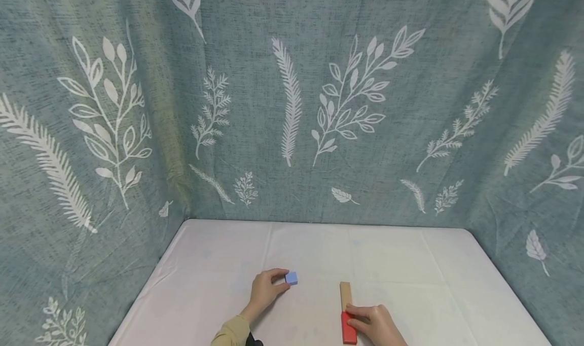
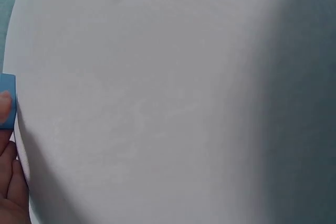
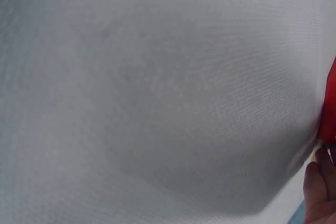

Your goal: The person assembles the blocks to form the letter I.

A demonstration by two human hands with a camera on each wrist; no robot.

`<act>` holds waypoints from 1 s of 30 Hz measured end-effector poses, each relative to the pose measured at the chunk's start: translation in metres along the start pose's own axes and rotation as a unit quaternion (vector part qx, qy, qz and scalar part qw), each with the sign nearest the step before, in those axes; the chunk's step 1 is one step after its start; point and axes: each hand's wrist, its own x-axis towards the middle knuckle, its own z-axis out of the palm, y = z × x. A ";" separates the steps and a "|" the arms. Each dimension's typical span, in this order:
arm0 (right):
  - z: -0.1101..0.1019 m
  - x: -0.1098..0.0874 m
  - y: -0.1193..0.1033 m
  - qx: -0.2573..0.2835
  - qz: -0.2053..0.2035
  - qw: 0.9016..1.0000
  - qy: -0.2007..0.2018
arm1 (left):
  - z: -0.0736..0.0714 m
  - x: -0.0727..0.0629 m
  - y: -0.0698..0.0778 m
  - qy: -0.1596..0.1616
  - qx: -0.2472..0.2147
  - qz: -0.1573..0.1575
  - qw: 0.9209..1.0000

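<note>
My left hand (image 1: 266, 289) pinches a small blue cube (image 1: 291, 278) between thumb and fingers, left of the table's middle. In the left wrist view, the cube (image 2: 7, 103) shows at the left edge with a fingertip on its face. Farther right, my right hand (image 1: 376, 323) holds a red block (image 1: 349, 330) from its right side, index finger near its far end. A plain wooden block (image 1: 345, 295) lies in line with the red block, at its far end. The right wrist view shows only part of the red block (image 3: 329, 108) and some fingers.
A white cloth (image 1: 410, 275) covers the table. Green-blue curtains with white leaf prints (image 1: 255, 107) hang behind the far edge and along both sides. A dark band (image 1: 253, 340) sits at the left wrist, by the yellowish sleeve (image 1: 231, 332).
</note>
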 end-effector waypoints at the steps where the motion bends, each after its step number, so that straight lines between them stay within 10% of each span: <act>1: 0.000 0.000 0.000 -0.001 -0.002 1.000 0.001 | -0.001 0.000 0.000 -0.001 -0.003 0.002 1.000; 30: -0.003 -0.001 -0.001 -0.021 -0.014 1.000 -0.002 | -0.013 0.035 0.040 -0.028 -0.059 0.027 0.997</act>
